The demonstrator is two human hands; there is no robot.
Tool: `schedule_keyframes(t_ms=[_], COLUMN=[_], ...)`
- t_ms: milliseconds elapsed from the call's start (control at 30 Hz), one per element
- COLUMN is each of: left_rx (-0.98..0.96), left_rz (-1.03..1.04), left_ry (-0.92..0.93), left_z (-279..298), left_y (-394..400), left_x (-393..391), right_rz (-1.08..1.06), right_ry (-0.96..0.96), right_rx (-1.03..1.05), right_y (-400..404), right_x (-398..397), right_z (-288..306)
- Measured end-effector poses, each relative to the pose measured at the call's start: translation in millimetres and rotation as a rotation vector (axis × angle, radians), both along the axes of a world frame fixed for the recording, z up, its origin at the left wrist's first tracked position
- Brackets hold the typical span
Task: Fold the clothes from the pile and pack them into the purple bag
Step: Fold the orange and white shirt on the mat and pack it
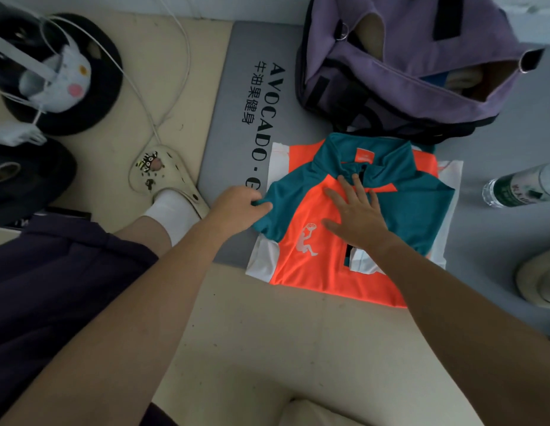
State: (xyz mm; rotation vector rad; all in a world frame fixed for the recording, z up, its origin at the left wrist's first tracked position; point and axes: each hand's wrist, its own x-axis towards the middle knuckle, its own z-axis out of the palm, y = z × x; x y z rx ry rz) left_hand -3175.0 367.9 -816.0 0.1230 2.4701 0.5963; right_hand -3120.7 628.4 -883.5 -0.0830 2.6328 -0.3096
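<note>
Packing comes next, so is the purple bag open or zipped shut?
Open: the purple bag gapes along its top, showing its tan lining and something inside.

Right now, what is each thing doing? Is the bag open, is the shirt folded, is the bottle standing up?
Purple bag: unzipped, mouth open, slumped on the floor.
Orange and teal shirt: lying flat, partly folded, sleeves tucked in.
Left hand: fingers pinching the shirt's teal sleeve edge.
Right hand: flat, fingers spread, pressing on the shirt.
Water bottle: lying on its side.
Grey mat: flat under shirt and bag.
</note>
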Motion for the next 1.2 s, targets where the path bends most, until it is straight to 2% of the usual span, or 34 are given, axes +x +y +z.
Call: schedule_keyframes(t_ms=[133,200,267,300,333,367,400,433,467,533,567,633,700,800,900,967,1033,1100,1200], left_rx=[-0.337,-0.481,-0.511,-0.447,-0.301,-0.062,0.227,0.468,0.607,0.610,0.539,0.349,0.177,0.142,-0.086,-0.185,-0.116,0.053,0.172], left_rz=[-0.149,-0.145,-0.136,-0.105,-0.020,0.137,0.337,0.489,0.569,0.611,0.601,0.496,0.309,0.180,0.043,0.097,0.265,0.388,0.367], left_ry=[0.068,-0.022,-0.183,-0.260,-0.362,-0.509,-0.697,-0.834,-0.863,-0.728,-0.627,-0.420,-0.240,-0.223,-0.164,-0.052,0.029,0.102,0.202], left_z=[0,1,6,11,15,19,25,29,29,21,15,-1,-19,-36,-50,-56,-57,-55,-51], left_y=[8,8,17,26,36,48,59,68,74,82,84,82,76,67,61,58,59,63,67], left_x=[8,7,3,1,-3,-6,-7,-8,-8,-7,-5,2,16,37,45,47,45,39,22], right_rz=[0.012,-0.008,-0.055,-0.089,-0.138,-0.228,-0.366,-0.546,-0.754,-1.075,-1.123,-1.109,-1.010,-0.916,-0.921,-0.883,-0.858,-0.899,-0.945], right_ry=[-0.030,-0.058,0.017,0.124,0.256,0.353,0.373,0.296,0.156,-0.108,-0.182,-0.202,-0.128,-0.083,-0.120,-0.122,-0.090,-0.043,-0.008], right_rx=[-0.020,-0.046,-0.112,-0.171,-0.243,-0.334,-0.451,-0.569,-0.693,-0.853,-0.858,-0.797,-0.649,-0.505,-0.575,-0.591,-0.563,-0.561,-0.578], right_y=[1,0,-2,-3,-3,-3,-2,-1,-2,0,2,5,6,8,10,10,11,12,15], right_x=[-1,-4,-5,-3,0,5,10,15,18,21,23,27,31,32,32,34,35,35,32], right_z=[5,9,16,20,23,25,26,29,33,31,28,20,9,-1,-1,0,-1,-3,-3])
